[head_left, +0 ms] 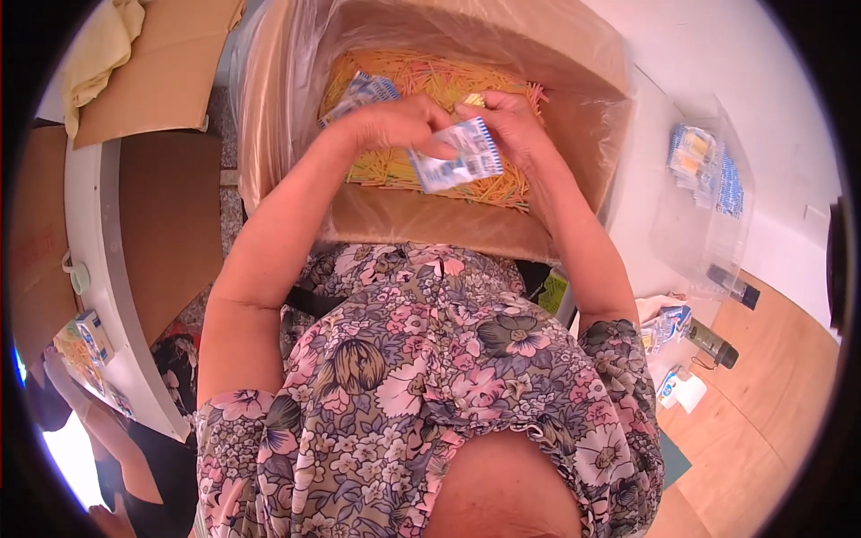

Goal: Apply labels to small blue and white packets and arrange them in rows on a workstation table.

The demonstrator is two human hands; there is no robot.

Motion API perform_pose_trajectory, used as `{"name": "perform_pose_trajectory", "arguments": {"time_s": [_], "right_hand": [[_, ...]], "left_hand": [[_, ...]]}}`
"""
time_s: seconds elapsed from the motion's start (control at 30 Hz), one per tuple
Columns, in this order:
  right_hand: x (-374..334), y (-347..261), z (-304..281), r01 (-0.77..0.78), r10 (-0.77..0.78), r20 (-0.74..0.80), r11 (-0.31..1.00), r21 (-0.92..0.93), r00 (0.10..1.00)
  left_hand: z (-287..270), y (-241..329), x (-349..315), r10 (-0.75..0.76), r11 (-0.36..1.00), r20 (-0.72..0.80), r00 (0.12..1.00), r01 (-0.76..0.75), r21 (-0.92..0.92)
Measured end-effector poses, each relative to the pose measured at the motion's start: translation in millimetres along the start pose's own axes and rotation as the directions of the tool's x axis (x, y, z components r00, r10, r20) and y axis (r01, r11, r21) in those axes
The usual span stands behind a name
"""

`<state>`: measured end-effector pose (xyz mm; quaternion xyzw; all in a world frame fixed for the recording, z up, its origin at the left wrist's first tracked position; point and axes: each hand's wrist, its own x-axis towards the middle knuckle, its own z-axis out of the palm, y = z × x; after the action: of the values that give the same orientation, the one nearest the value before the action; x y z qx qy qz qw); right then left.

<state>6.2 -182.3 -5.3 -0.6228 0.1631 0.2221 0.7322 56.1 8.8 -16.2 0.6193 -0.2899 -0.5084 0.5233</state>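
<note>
Both hands are over a cardboard box (574, 134) lined with clear plastic. Inside it lies a thick layer of thin sticks (395, 170), mostly yellow, some pink and green. My left hand (399, 124) is closed on a small clear packet (462, 157) with blue-and-white print, which hangs tilted below the fingers. Beside it, my right hand (513, 125) pinches a short bundle of yellow sticks (473, 100). Further blue-and-white packets (363, 94) show behind my left wrist; whether that hand also touches them is hidden.
At right, a clear plastic bin (708, 197) contains several similar packets (695, 157). A dark bottle (711, 345) lies below it. Cardboard sheets (157, 72) and a white table (134, 296) stand at left, where another person's arm (117, 439) shows.
</note>
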Motion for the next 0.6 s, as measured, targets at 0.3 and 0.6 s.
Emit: {"name": "perform_pose_trajectory", "arguments": {"time_s": [0.3, 0.6], "right_hand": [[-5, 2, 15, 0.307, -0.418, -0.114, 0.802, -0.513, 0.901], [-17, 28, -28, 0.064, -0.335, -0.183, 0.608, -0.791, 0.924]], "left_hand": [[18, -7, 14, 0.243, 0.941, -0.063, 0.968, -0.219, 0.259], [5, -5, 16, 0.320, 0.939, -0.285, 0.903, -0.343, -0.034]]}}
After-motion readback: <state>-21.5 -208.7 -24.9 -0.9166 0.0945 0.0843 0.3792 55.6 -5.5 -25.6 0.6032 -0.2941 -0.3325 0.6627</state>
